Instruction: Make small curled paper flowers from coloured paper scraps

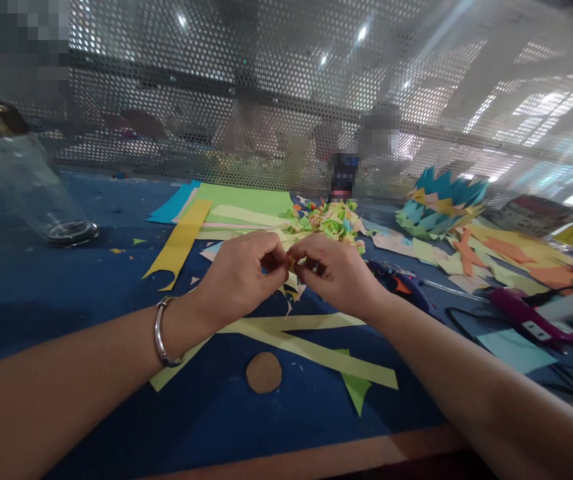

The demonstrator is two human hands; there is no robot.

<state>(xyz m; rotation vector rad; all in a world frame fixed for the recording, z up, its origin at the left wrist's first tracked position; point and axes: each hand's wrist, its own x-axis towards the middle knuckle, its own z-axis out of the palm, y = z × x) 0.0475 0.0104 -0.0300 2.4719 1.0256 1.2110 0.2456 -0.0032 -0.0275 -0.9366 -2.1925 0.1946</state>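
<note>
My left hand (243, 275) and my right hand (339, 275) meet fingertip to fingertip above the middle of the table. Both are closed in a pinch on a small yellowish paper piece (292, 263), mostly hidden by the fingers. Just beyond them lies a heap of folded and crumpled paper pieces (336, 223) in green, yellow and pale blue. Pale yellow paper strips (316, 350) lie crossed below my hands. Nearer to me are a round brown cardboard disc (263, 373) and a green paper scrap (356, 387).
A glass bottle (31, 180) stands at the left. Behind are stacked coloured sheets (246, 197) and a yellow strip (181, 243). To the right are a spiky paper ring (441, 203), orange and yellow scraps, a purple power strip (531, 317) and cables. A perforated metal screen (206, 107) borders the back.
</note>
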